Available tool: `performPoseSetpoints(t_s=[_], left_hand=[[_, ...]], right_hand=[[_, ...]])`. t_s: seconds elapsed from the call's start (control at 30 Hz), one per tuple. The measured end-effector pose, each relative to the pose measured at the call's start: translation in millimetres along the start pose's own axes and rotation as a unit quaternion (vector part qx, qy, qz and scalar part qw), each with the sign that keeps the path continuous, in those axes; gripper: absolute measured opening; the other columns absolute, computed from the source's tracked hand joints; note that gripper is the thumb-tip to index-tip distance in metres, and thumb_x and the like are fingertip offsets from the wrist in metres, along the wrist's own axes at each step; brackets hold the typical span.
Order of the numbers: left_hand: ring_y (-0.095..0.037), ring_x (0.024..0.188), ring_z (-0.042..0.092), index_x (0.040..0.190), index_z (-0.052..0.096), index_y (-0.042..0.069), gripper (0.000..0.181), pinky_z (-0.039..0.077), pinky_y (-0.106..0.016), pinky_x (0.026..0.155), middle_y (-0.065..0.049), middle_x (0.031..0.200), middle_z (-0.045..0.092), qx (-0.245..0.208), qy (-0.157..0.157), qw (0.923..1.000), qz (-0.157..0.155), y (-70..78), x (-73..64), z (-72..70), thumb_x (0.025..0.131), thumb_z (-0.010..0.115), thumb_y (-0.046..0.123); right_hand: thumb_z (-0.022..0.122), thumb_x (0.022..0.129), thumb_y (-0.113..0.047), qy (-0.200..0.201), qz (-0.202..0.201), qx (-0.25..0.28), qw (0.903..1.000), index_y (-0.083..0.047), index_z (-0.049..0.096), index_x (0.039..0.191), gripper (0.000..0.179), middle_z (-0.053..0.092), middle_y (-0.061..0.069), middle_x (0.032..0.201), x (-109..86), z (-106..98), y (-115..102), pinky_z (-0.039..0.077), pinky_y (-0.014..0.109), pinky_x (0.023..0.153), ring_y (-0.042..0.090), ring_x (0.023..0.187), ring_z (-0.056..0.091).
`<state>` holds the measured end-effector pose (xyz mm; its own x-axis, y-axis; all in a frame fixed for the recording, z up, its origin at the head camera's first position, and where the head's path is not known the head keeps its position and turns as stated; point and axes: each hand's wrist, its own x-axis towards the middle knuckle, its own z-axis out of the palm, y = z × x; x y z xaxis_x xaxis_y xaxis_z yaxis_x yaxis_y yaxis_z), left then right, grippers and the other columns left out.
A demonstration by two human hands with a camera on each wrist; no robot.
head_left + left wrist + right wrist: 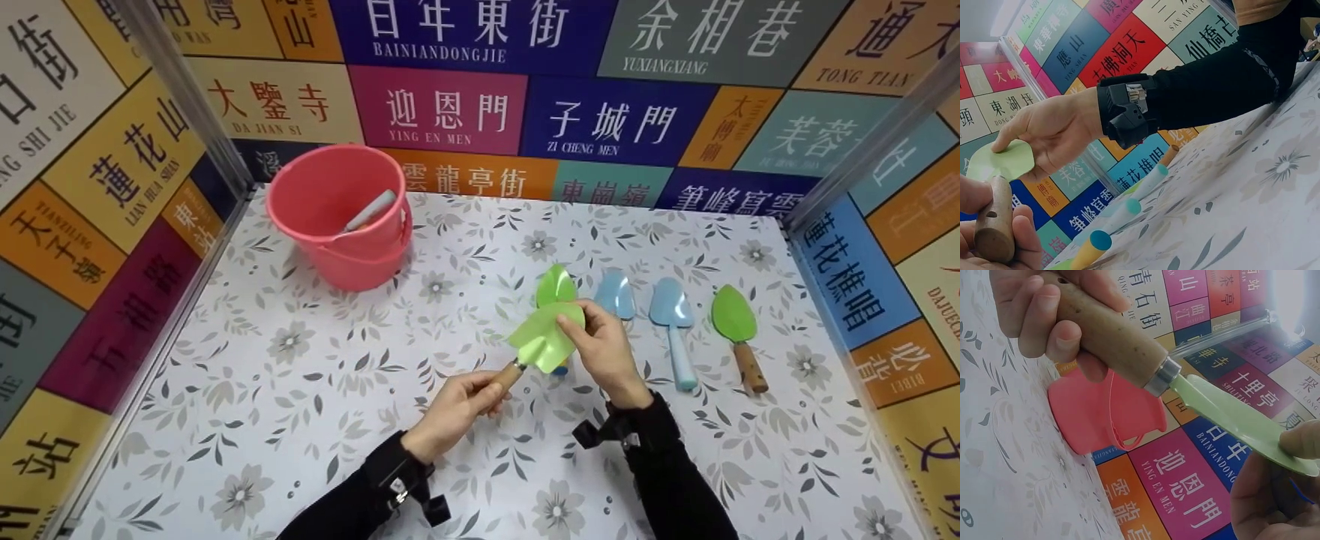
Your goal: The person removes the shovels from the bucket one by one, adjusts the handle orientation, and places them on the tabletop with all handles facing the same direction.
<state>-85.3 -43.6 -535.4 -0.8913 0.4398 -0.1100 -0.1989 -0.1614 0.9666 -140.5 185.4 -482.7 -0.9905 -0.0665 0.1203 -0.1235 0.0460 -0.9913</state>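
Left fingers grip a wooden-handled green trowel, right fingers pinch its blade; beyond them, a panel reads "YING EN MEN".

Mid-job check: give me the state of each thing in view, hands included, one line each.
Held green trowel: raised above the table.
Left hand: gripping its wooden handle.
Right hand: pinching its blade.
Pink bucket: upright, uncovered, a pale object inside.
Yellow-handled trowel: lying flat, partly hidden in the head view.
Left blue trowel: lying flat, handle hidden there.
Right blue trowel: lying flat, fully visible.
Far-right green trowel: lying flat, untouched.
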Motion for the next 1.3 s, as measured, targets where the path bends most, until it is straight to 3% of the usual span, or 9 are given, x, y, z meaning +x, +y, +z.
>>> performPoseSetpoints(t_s=[0.2,0.27,0.33,0.47,0.63,0.7,0.73,0.87,1.3], left_hand=[[-0.010,0.075,0.062,0.123,0.061,-0.015,0.034,0.054,-0.021,0.071,-0.011,0.091,0.070,0.069,-0.009,0.9971,0.033,-0.5,-1.3,-2.0,0.101,0.057,0.011],[-0.011,0.076,0.065,0.122,0.064,-0.011,0.034,0.056,-0.022,0.071,-0.017,0.095,0.072,0.157,-0.004,0.9842,0.081,0.9,-2.2,-3.1,0.101,0.059,0.016],[-0.014,0.076,0.068,0.123,0.065,-0.007,0.036,0.058,-0.024,0.071,-0.019,0.097,0.073,0.256,0.015,0.9559,0.143,3.7,-2.7,-3.8,0.099,0.063,0.020],[-0.020,0.084,0.071,0.124,0.064,-0.006,0.047,0.060,-0.027,0.077,-0.014,0.100,0.073,0.431,0.079,0.8547,0.279,11.3,-0.3,-3.5,0.090,0.075,0.025],[-0.021,0.088,0.067,0.120,0.065,-0.002,0.060,0.057,-0.028,0.079,-0.010,0.102,0.072,0.616,0.162,0.6667,0.387,18.1,8.4,2.3,0.078,0.084,0.038],[-0.018,0.082,0.064,0.117,0.065,0.001,0.061,0.054,-0.026,0.075,-0.007,0.097,0.071,0.661,0.173,0.6167,0.392,18.7,11.7,5.9,0.077,0.084,0.043],[-0.017,0.080,0.063,0.116,0.065,0.003,0.061,0.053,-0.026,0.073,-0.005,0.096,0.070,0.675,0.173,0.6036,0.388,18.7,13.1,7.7,0.076,0.084,0.045],[-0.014,0.076,0.060,0.113,0.065,0.006,0.053,0.051,-0.024,0.070,-0.001,0.090,0.068,0.701,0.162,0.5895,0.367,15.5,16.5,12.5,0.080,0.081,0.044],[-0.012,0.066,0.058,0.097,0.064,0.010,0.026,0.049,-0.023,0.058,0.001,0.076,0.065,0.679,0.169,0.6256,0.345,6.7,20.3,13.1,0.084,0.080,0.026]], right_hand=[[0.059,0.097,0.002,0.005,-0.010,0.000,0.9999,0.014,0.062,0.115,0.021,0.070,0.000,0.096,-2.2,-1,-4,0.057,0.022,0.076,0.011,0.085,0.067],[0.059,0.097,0.003,0.007,-0.015,0.000,0.9999,0.015,0.062,0.114,0.021,0.070,-0.002,0.095,-2.3,-2,-6,0.057,0.022,0.076,0.011,0.084,0.066],[0.060,0.097,0.003,0.012,-0.020,-0.002,0.9997,0.016,0.062,0.114,0.022,0.070,-0.003,0.094,-2.1,-2,-7,0.057,0.021,0.075,0.010,0.083,0.066],[0.060,0.097,0.002,0.030,-0.026,-0.002,0.9992,0.017,0.062,0.112,0.021,0.070,-0.003,0.091,-1.1,-4,-6,0.056,0.020,0.072,0.009,0.080,0.065],[0.060,0.097,0.001,0.048,-0.023,0.010,0.9986,0.018,0.061,0.111,0.021,0.069,-0.002,0.091,0.1,-3,-2,0.055,0.020,0.069,0.008,0.078,0.065],[0.059,0.098,0.001,0.051,-0.019,0.015,0.9984,0.018,0.060,0.112,0.022,0.069,-0.002,0.092,0.2,-2,0,0.056,0.020,0.070,0.008,0.079,0.066],[0.059,0.098,0.002,0.051,-0.017,0.018,0.9984,0.018,0.060,0.112,0.022,0.069,-0.001,0.092,0.2,-1,0,0.056,0.020,0.070,0.009,0.079,0.066],[0.058,0.097,0.003,0.059,-0.008,0.030,0.9978,0.019,0.059,0.113,0.022,0.068,-0.001,0.093,0.5,2,3,0.056,0.020,0.071,0.009,0.080,0.066],[0.058,0.099,0.001,0.056,0.027,0.009,0.9980,0.015,0.060,0.115,0.022,0.067,0.004,0.097,0.3,4,8,0.057,0.021,0.072,0.010,0.082,0.066]])
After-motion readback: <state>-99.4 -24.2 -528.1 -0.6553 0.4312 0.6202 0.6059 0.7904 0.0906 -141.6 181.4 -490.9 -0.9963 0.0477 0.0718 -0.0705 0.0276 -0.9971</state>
